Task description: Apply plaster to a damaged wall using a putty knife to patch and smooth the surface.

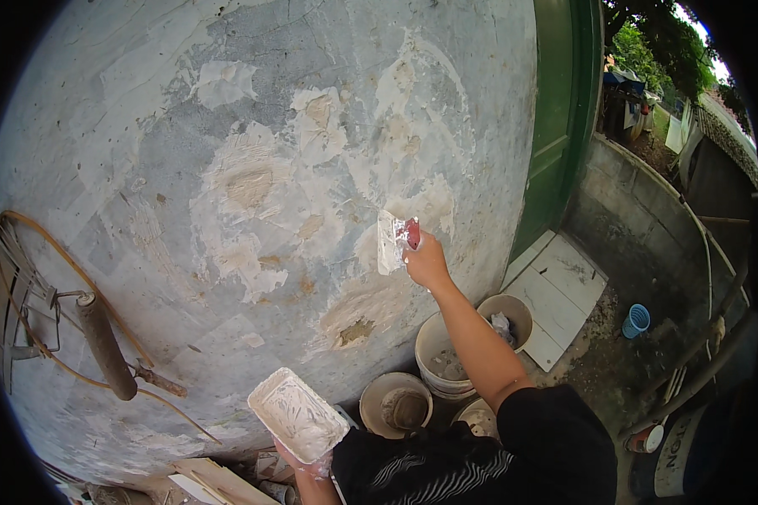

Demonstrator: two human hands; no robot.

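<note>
My right hand (429, 261) grips the red handle of a wide putty knife (387, 242) smeared with white filler. Its blade lies at the grey wall (173, 156), beside a pale filled patch. Below my left, my left hand (307, 465) holds a rectangular plastic tub (298, 417) from underneath, most of its fingers hidden. White filler coats the inside of the tub. Several rough, cream-coloured patches spread over the wall, and a dark hole (358, 332) shows low down.
Several buckets, among them a pale bucket (440, 362), stand along the wall's foot. A paint roller (107, 347) hangs at the left by wires and a hose. To the right are a green door (556, 109), a tiled step (556, 290) and a blue cup (637, 321).
</note>
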